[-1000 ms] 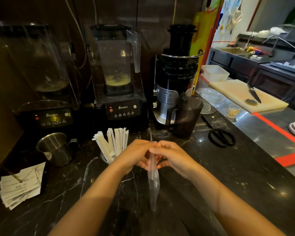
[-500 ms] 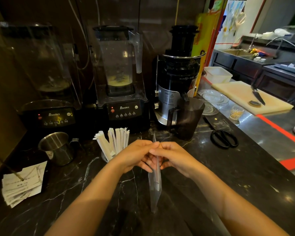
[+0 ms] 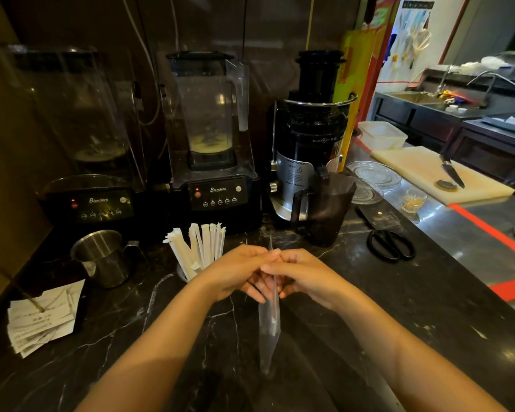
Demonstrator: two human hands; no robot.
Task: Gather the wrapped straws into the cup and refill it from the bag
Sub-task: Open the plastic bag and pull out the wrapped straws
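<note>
Standing fanned in the cup point(image 3: 182, 273) just left of the hands: wrapped straws point(image 3: 201, 249). Pinching the upper part of the clear bag point(image 3: 268, 325) from its left side: left hand point(image 3: 235, 272). Pinching the same part from the right, fingertips meeting: right hand point(image 3: 305, 276). Hanging edge-on down toward the dark counter point(image 3: 369, 292): the bag.

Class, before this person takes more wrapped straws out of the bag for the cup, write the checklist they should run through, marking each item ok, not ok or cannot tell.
1. Both hands on the bag: left hand and right hand pinch the clear bag at its top. Ok.
2. Bag mouth open: cannot tell.
3. Straws left in the bag: at least one shows through. Ok.
4. Cup upright, within reach: ok.
5. Room in the cup: wrapped straws fan loosely. Ok.
6. Steel jug clear of the path: ok.
</note>
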